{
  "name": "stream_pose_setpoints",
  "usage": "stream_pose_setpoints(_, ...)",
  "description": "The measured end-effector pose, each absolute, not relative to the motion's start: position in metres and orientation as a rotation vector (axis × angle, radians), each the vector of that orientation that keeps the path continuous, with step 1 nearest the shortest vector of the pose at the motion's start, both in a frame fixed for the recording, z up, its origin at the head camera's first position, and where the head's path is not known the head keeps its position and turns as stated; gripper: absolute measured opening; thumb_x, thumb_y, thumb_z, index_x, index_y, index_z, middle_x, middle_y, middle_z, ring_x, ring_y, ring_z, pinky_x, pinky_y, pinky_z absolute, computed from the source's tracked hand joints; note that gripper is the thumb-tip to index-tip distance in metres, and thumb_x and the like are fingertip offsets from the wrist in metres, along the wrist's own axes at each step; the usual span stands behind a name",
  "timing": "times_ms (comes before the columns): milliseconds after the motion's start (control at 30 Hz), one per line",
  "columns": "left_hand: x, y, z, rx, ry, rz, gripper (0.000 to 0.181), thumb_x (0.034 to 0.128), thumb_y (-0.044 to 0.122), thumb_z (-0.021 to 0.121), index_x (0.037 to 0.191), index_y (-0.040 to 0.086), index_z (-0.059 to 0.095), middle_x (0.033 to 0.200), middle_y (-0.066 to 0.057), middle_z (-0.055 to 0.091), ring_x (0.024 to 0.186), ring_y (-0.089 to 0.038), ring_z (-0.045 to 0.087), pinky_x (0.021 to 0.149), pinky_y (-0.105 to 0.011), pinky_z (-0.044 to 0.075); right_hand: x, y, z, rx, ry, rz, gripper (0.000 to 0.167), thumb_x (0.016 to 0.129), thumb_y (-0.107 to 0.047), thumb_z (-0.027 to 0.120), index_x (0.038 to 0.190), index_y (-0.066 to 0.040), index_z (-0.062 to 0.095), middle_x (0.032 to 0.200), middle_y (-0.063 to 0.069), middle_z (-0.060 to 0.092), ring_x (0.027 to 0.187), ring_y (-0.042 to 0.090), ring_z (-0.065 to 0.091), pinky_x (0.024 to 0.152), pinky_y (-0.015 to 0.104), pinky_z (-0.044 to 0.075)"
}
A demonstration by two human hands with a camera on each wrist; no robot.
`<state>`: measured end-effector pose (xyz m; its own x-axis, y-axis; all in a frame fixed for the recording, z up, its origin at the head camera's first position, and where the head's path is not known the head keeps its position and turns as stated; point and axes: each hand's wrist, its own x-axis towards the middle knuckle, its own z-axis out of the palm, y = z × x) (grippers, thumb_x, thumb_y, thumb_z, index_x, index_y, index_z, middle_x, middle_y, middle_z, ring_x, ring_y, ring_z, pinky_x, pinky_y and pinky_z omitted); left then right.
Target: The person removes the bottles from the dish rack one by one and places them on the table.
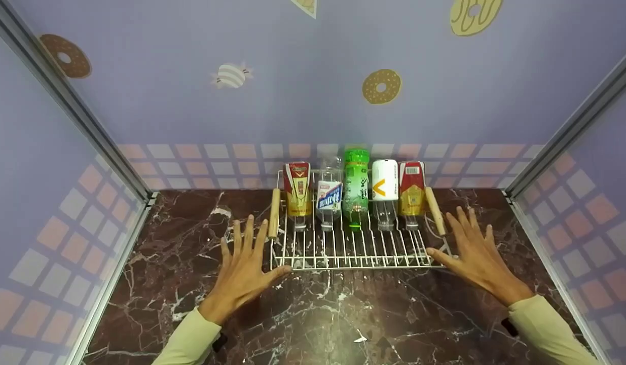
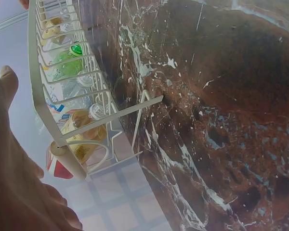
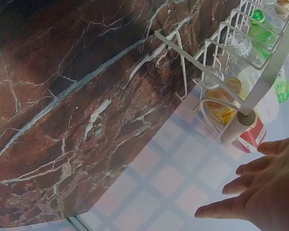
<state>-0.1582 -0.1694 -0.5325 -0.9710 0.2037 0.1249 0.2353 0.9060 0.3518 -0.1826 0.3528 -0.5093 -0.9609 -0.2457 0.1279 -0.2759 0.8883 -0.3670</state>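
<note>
A white wire rack [image 1: 353, 262] with wooden handles [image 1: 274, 213] at its two ends holds several bottles, caps down. From left to right stand a red-and-yellow bottle [image 1: 297, 190], a clear bottle with a blue-and-white label [image 1: 329, 196], a green bottle [image 1: 357, 182], a bottle with a white label and orange mark [image 1: 385, 180], and another red-and-yellow bottle [image 1: 412, 190]. My left hand [image 1: 244, 271] is spread flat beside the rack's left end, its thumb by the front corner. Fingers spread, my right hand [image 1: 477, 258] is at the right end. Whether either thumb touches the wire, I cannot tell.
The rack is on a dark red marbled countertop [image 1: 333, 314], close to the back wall [image 1: 302, 111], which bears donut and candy pictures above a tile pattern. Side panels [image 1: 54, 243] with metal edge strips close in the left and right.
</note>
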Motion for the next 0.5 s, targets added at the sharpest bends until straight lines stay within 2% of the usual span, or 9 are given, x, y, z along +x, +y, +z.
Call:
stream_pose_setpoints(233,-0.157,-0.167,-0.532,-0.359,-2.923,-0.656,0.121,0.0949,0.073,0.071,0.177,0.01,0.009,0.182,-0.018,-0.009,0.167,-0.047,-0.008,0.128,-0.077,0.001,-0.188,0.349,-0.505,0.385,-2.91,0.733,0.101,0.101,-0.053,0.074,0.169,0.007,0.029,0.177,0.036,0.016,0.165,0.057,0.008,0.127,0.083,0.001)
stream_pose_setpoints(500,-0.154,-0.166,-0.535,-0.381,-2.844,-0.756,0.117,0.0954,0.071,0.072,0.175,0.004,0.02,0.182,-0.02,0.007,0.167,-0.046,0.012,0.134,-0.065,0.01,-0.191,0.342,-0.501,0.369,-2.832,0.838,0.09,0.101,-0.043,0.077,0.165,0.007,0.039,0.175,0.034,0.026,0.161,0.059,0.021,0.126,0.083,0.018)
